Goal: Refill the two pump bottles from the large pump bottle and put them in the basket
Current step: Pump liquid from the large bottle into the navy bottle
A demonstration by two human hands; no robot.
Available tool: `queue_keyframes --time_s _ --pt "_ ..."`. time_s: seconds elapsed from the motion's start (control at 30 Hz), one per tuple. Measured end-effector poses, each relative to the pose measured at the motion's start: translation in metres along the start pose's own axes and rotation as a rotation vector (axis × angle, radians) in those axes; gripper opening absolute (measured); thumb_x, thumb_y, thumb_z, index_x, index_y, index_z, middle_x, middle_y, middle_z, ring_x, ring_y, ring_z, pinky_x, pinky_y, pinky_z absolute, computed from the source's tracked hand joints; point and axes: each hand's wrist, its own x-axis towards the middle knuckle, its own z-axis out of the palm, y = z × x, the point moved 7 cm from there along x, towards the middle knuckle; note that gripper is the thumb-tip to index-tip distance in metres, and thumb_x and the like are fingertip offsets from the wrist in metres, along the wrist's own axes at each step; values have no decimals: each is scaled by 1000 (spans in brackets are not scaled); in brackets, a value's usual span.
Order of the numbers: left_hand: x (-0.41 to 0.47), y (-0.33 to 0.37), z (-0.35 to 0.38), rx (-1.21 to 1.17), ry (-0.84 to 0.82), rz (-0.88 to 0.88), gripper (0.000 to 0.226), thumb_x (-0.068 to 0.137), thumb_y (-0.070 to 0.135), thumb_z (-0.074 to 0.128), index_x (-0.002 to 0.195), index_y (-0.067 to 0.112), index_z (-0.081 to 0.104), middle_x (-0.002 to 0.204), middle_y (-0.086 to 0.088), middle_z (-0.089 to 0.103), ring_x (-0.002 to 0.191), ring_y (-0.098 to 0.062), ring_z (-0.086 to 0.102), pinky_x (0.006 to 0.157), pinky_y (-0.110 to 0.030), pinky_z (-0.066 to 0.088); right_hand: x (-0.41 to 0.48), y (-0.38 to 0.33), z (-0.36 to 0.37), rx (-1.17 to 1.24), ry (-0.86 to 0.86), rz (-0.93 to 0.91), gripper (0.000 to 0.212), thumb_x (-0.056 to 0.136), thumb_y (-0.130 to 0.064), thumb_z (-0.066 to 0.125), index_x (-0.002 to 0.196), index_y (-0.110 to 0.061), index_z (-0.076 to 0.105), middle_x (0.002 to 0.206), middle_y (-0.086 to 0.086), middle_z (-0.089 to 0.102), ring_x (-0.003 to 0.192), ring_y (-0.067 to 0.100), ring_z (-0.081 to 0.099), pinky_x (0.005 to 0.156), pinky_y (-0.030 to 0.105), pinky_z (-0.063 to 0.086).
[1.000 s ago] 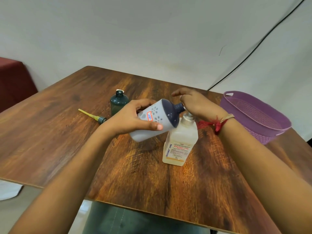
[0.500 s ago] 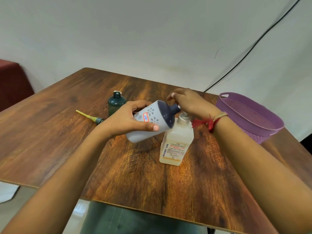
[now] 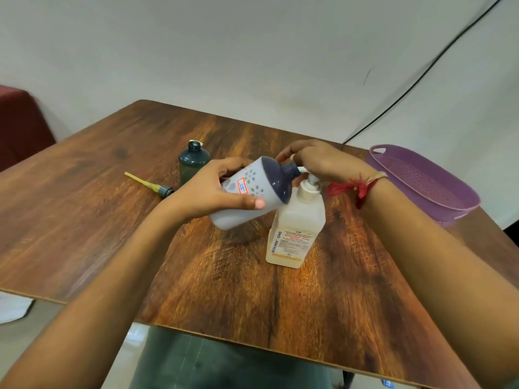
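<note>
Left hand (image 3: 207,192) grips white bottle (image 3: 247,200) tilted, neck meeting spout (image 3: 302,169) of large pump bottle (image 3: 297,234), mid-tabletop, presumably catching liquid; right hand (image 3: 317,161) curls over its top.

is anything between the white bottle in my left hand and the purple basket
Yes. The large pump bottle stands on the table right beside the white bottle, on the basket side. The right hand, resting on its pump, and that forearm cross the same path. The left hand would likely have to lift the bottle over them.

Glossy wood-grain table (image 3: 84,220), translucent plastic large pump bottle (image 3: 297,228), perforated plastic basket (image 3: 460,203)
</note>
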Motion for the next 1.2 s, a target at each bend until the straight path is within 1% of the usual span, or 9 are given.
queue_keyframes --time_s 0.13,0.3,0.47,0.63,0.73,0.87,1.0,1.1,1.2 --pt "0 1 -3 21 3 6 68 56 50 74 109 9 61 97 -9 64 84 -21 64 69 -32 54 3 -4 -11 -2 77 -4 29 94 -1 37 102 -15 62 102 4 54 80 12 52 60 17 39" --pt "-2 -1 -2 32 -12 5 66 58 49 74 109 9 61 95 -7 64 82 -17 63 67 -27 53 -4 0 -1 92 105 -24 33 90 0 35 101 -11 65 108 4 56 94 17 51 81 28 41" --pt "-3 -1 -4 44 -13 0 68 56 51 73 108 9 60 95 -8 63 82 -18 63 66 -24 52 -7 -6 -4 79 72 -41 33 91 1 37 104 -8 66 108 5 57 96 18 50 82 29 39" --pt "-3 -1 -6 40 15 3 69 57 51 73 109 7 60 97 -11 63 84 -22 63 69 -32 53 0 -6 -3 40 -55 -28 35 91 9 37 98 -11 66 105 5 60 89 20 57 79 30 53" --pt "-5 -2 -7 42 18 1 66 58 50 73 111 11 60 98 -7 64 85 -19 64 70 -31 54 0 0 4 235 -42 5 44 87 12 31 83 -15 66 94 7 63 82 21 60 64 24 56" --pt "-6 -3 -8 44 -3 -5 68 58 48 75 111 9 61 99 -11 64 86 -23 64 73 -39 54 2 2 3 196 -13 -28 39 86 8 37 83 -17 66 95 4 65 99 27 61 89 39 52" --pt "-6 -2 -7 38 -10 -5 68 57 50 74 111 12 60 99 -8 65 86 -20 65 71 -32 55 2 -1 0 138 -33 -36 37 87 5 38 82 -20 65 95 5 64 82 21 57 71 30 49" --pt "-5 -3 -5 38 -14 -11 67 57 51 73 111 14 60 99 -5 64 86 -17 64 69 -26 54 3 -4 -2 110 8 -52 38 87 5 37 82 -20 66 98 7 64 87 24 58 70 32 52" --pt "-4 -2 -1 18 -19 -3 62 58 49 74 110 19 61 98 -2 65 86 -14 64 69 -23 53 3 -1 1 188 10 -52 42 83 7 33 80 -18 66 87 4 64 77 17 60 50 15 48"
